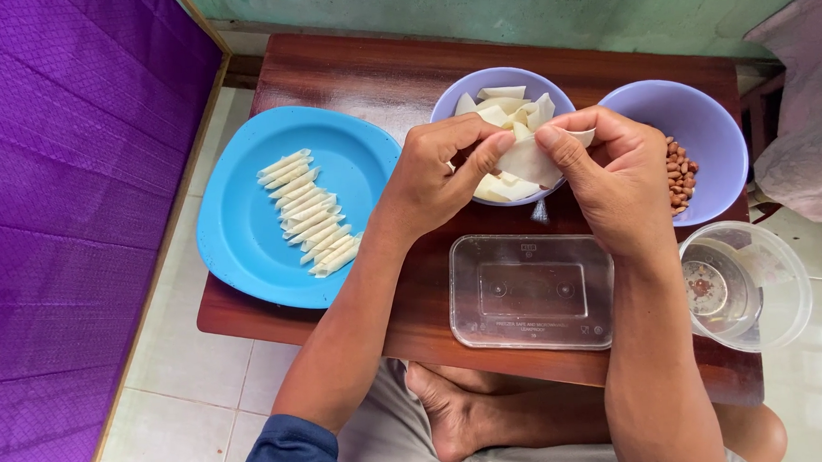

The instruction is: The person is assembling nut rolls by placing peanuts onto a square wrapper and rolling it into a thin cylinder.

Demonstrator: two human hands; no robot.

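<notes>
My left hand (436,174) and my right hand (617,180) meet above the table, both pinching one thin white wrapper sheet (526,161) between thumbs and fingers. Just behind the hands stands a lilac bowl (501,77) piled with cut white wrapper pieces (507,107). A second lilac bowl (702,121) to the right holds peanuts (680,178). On the left, a blue plate (245,238) carries a row of several rolled white sticks (309,215).
A clear rectangular plastic lid (531,292) lies on the small brown wooden table (349,72) in front of my hands. A clear round cup (744,286) stands at the right edge. Purple quilted fabric (58,182) fills the left. My crossed legs sit under the table.
</notes>
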